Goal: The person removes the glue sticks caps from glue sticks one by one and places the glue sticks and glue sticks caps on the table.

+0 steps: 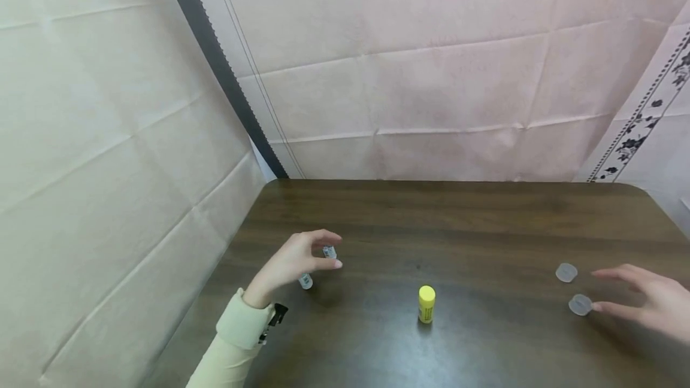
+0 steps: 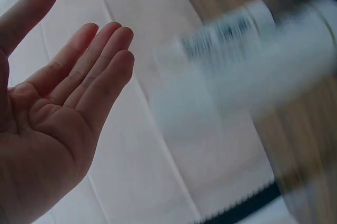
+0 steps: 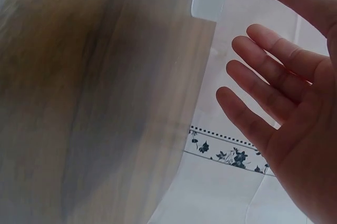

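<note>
My left hand (image 1: pixel 291 261) hovers over the left part of the table, thumb and fingers apart. Two small pale bottles with printed labels stand beside it: one bottle (image 1: pixel 329 252) shows between thumb and fingers, the other bottle (image 1: pixel 306 281) below the wrist side. In the left wrist view both look white and blurred, apart from the straight fingers (image 2: pixel 113 71). On the right, my right hand (image 1: pixel 649 298) is spread next to two small translucent cups or lids, a farther one (image 1: pixel 566 272) and a nearer one (image 1: pixel 580 305). The thumb looks close to the nearer one; contact is unclear.
A small yellow bottle (image 1: pixel 426 304) with a yellow cap stands upright mid-table, between the hands. The dark wooden table (image 1: pixel 458 226) meets hanging white cloth (image 1: pixel 447 94) at its back edge and more cloth on the left side.
</note>
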The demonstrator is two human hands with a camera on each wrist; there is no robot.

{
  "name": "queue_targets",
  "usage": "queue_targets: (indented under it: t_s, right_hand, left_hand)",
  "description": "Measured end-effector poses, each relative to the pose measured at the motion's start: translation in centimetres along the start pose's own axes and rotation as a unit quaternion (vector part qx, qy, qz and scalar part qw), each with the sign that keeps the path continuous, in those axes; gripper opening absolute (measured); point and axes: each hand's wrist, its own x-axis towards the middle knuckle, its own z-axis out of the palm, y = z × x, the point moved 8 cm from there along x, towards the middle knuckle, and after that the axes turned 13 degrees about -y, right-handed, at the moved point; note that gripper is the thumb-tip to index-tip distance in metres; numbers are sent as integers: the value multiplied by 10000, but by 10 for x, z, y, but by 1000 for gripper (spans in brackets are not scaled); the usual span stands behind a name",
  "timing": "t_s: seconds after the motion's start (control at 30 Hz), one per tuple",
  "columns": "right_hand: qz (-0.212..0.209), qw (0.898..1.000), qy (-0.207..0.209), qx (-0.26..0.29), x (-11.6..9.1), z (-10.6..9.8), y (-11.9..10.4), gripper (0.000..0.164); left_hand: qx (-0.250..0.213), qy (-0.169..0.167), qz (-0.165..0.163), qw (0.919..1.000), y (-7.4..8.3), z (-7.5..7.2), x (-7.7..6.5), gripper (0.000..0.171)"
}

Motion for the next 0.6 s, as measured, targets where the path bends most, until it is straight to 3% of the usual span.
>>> queue_targets:
  t_s: [0.3,0.6]
  right_hand:
    - [127,9987,-384,-298,6,9,-5,55]
    - [361,9948,-785,-537,9,17,-4,52]
  left_hand:
    - [311,-992,548,9931,26,64,45,51]
    - [778,-1663,1322,9741,52,112,68,54]
